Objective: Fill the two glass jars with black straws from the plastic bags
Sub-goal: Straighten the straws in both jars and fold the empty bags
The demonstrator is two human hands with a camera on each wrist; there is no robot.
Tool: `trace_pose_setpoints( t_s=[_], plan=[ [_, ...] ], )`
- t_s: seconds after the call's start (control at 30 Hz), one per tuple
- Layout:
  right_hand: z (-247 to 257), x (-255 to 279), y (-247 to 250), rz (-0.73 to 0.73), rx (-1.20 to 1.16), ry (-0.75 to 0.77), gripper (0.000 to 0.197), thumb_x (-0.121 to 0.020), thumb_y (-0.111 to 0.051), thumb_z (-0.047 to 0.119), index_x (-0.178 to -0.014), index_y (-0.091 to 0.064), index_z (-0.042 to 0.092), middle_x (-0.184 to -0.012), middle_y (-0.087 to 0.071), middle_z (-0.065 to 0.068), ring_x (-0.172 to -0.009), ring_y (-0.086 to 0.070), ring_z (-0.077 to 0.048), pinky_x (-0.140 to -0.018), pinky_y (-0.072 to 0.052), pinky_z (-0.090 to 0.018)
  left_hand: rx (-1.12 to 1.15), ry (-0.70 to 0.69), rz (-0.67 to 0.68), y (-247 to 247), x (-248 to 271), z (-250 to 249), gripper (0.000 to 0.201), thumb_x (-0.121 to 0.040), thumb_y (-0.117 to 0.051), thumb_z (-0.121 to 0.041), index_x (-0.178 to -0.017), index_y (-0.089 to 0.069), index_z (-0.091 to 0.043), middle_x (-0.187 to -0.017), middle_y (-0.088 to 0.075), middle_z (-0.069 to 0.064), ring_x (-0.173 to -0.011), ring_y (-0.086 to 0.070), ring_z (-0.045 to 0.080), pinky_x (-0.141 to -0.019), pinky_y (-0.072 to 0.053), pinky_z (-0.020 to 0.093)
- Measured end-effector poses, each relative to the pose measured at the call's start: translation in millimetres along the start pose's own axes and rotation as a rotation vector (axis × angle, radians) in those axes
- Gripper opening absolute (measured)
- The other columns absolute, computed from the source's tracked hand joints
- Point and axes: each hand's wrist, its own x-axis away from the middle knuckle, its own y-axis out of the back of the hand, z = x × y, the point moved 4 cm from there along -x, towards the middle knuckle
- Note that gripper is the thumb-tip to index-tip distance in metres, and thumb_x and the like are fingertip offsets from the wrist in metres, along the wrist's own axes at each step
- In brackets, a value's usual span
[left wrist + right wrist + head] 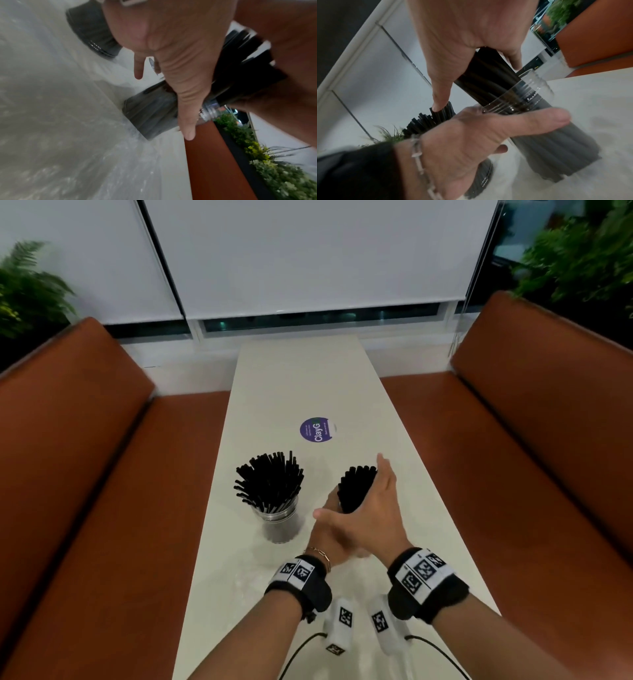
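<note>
With 1 jar (279, 517) full, the left hand (462, 142) grips the 2nd jar (537, 94) just below the right hand (462, 33), whose fingers (441, 97) clasp the straw bundle (488, 75); next likely needs a gentle release.

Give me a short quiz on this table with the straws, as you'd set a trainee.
1. True or false: a hand holds the clear glass jar of fanned-out black straws.
2. Fill in: the right hand wraps its fingers round a tight bundle of black ____.
3. Which hand grips the second clear glass jar? A) left hand B) right hand C) neither
Key: 1 false; 2 straws; 3 A.
</note>
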Motion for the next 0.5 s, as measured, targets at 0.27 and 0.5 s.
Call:
trace_pose_setpoints(
  t_s=[0.27,0.5],
  plan=[
    [4,-44,-10,-0.078,0.086,0.221,0.081,-0.069,-0.083,0.053,-0.139,-0.052,0.027,-0.14,-0.046,0.006,-0.127,-0.054,-0.013,-0.101,-0.056,-0.034,-0.379,0.111,-0.141,4,-26,29,0.043,-0.08,-0.079,-0.021,-0.119,-0.061,-0.023,-0.096,-0.061,-0.012,-0.085,-0.06,0.006,-0.075,-0.05,0.025],
    [10,-91,7,0.063,0.023,0.434,0.044,-0.072,-0.09,0.034,-0.111,-0.072,0.026,-0.107,-0.066,0.009,-0.097,-0.063,-0.001,-0.087,-0.053,-0.015,-0.472,0.154,-0.356,13,-35,25,0.094,-0.05,-0.09,-0.047,-0.131,-0.043,-0.037,-0.118,-0.066,-0.018,-0.102,-0.069,0.006,-0.081,-0.062,0.031]
  ],
)
